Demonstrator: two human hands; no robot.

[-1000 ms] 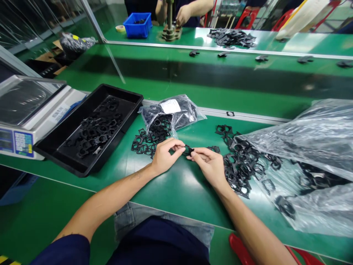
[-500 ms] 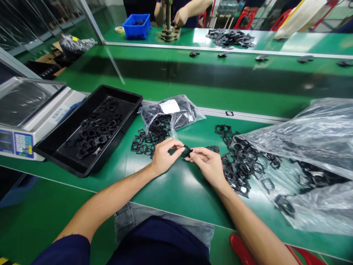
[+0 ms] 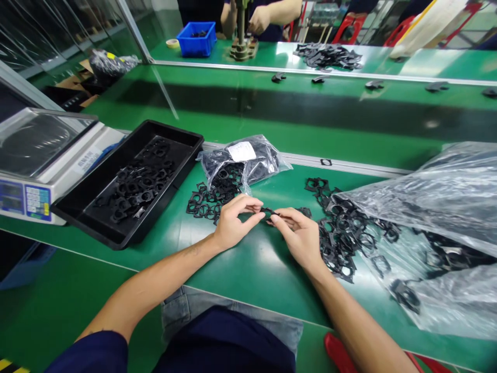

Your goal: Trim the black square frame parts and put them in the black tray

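Between my fingertips, over the green table (image 3: pixel 248 269), is a small black plastic ring-shaped part (image 3: pixel 268 211). My left hand (image 3: pixel 236 220) pinches its left side and my right hand (image 3: pixel 298 233) pinches its right side; the fingers hide much of it. Just behind my left hand lies a pile of black ring parts (image 3: pixel 205 199), spilling from a clear plastic bag (image 3: pixel 267 155) with a white label. Right of my right hand spreads another pile of black frame-like parts (image 3: pixel 344 228), reaching onto a large clear plastic bag (image 3: pixel 438 181).
A black tray (image 3: pixel 163 194) holding more black parts stands at the left, against a weighing scale (image 3: pixel 39 181). One loose part (image 3: pixel 326 162) lies on the metal rail. Beyond, curved black pieces (image 3: pixel 375 84) line the green belt, and a co-worker's hand (image 3: pixel 260 20) is beside a press (image 3: pixel 243 44).
The ring part has turned between my fingers and now shows more edge-on. My hands stay close together around it, and the whole view has shifted slightly.
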